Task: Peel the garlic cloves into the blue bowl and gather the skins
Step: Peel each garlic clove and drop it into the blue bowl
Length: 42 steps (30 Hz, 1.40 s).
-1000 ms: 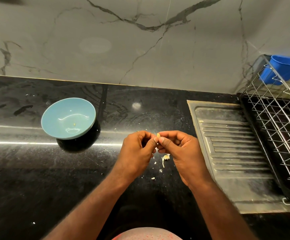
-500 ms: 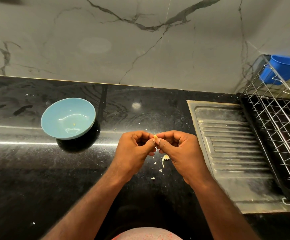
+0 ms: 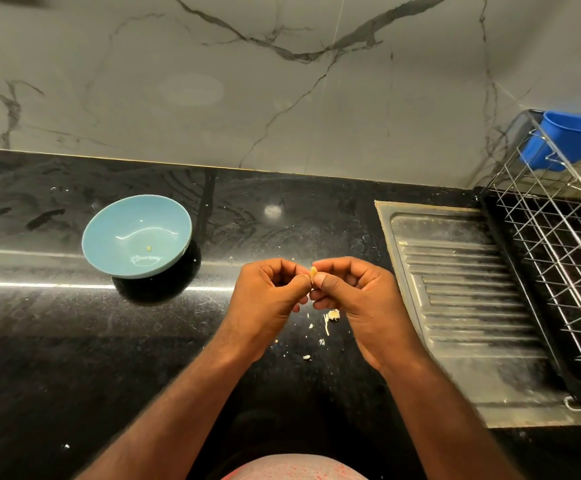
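Note:
A small pale garlic clove (image 3: 313,271) is pinched between the fingertips of my left hand (image 3: 268,296) and my right hand (image 3: 358,303), held above the black countertop (image 3: 57,358). The light blue bowl (image 3: 109,233) sits to the left of my hands; one tiny yellowish piece (image 3: 148,248) lies inside it. Scraps of garlic skin (image 3: 332,315) lie scattered on the counter just below my hands, partly hidden by my right hand.
A steel drainboard (image 3: 455,289) lies to the right of my hands. Beyond it stands a wire dish rack (image 3: 566,258) with a blue plastic container (image 3: 566,140) at its back. A marble wall (image 3: 247,81) closes off the far side.
Both hands rose slightly toward the far side while working the clove between the fingertips. The bowl and the skins stayed put.

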Motion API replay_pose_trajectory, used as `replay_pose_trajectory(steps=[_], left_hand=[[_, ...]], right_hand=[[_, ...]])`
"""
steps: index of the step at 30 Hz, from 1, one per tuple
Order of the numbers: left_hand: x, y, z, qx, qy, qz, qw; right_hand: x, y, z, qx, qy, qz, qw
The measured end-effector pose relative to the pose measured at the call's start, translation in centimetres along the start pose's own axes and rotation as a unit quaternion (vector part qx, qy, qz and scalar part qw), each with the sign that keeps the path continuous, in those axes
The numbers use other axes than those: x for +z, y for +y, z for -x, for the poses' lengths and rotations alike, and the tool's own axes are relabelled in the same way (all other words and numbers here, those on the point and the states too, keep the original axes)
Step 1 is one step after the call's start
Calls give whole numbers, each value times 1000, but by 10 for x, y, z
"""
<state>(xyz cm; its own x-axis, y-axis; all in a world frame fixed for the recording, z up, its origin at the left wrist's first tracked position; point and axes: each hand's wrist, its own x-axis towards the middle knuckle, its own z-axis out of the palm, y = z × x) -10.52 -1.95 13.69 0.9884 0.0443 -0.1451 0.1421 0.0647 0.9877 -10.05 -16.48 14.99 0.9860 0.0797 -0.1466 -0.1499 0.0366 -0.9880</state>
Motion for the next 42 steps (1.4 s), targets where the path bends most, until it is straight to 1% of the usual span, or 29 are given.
replay_pose_trajectory(steps=[2, 7, 12, 17, 22, 26, 30, 33, 37, 42], left_hand=[[-1, 1, 1, -2, -2, 0, 1000], [-1, 0, 2, 11, -2, -33, 999], [1, 0, 3, 28, -11, -68, 997], [0, -3, 1, 9, 1, -64, 998], [-1, -8, -1, -18, 19, -94, 995], [-1, -11, 1, -7, -3, -127, 992], [-2, -9, 2, 15, -12, -83, 996], [0, -6, 1, 11, -33, -49, 998], [0, -5, 1, -2, -48, -3, 999], [-2, -4, 3, -10, -73, 43, 996]], right_hand=[[0, 0, -1, 10, -7, -25, 1000], [-4, 0, -1, 15, -28, -31, 999], [-5, 2, -1, 8, -18, -18, 1000], [-4, 4, 0, 34, -10, -58, 998], [-9, 3, 1, 65, -9, -117, 991], [-10, 5, 2, 49, 0, -89, 995], [-9, 6, 3, 12, 15, -16, 1000], [-8, 4, 5, -6, 15, 23, 1000], [-8, -1, 9, -14, 9, 38, 999], [-8, -7, 16, -15, 3, 13, 1000]])
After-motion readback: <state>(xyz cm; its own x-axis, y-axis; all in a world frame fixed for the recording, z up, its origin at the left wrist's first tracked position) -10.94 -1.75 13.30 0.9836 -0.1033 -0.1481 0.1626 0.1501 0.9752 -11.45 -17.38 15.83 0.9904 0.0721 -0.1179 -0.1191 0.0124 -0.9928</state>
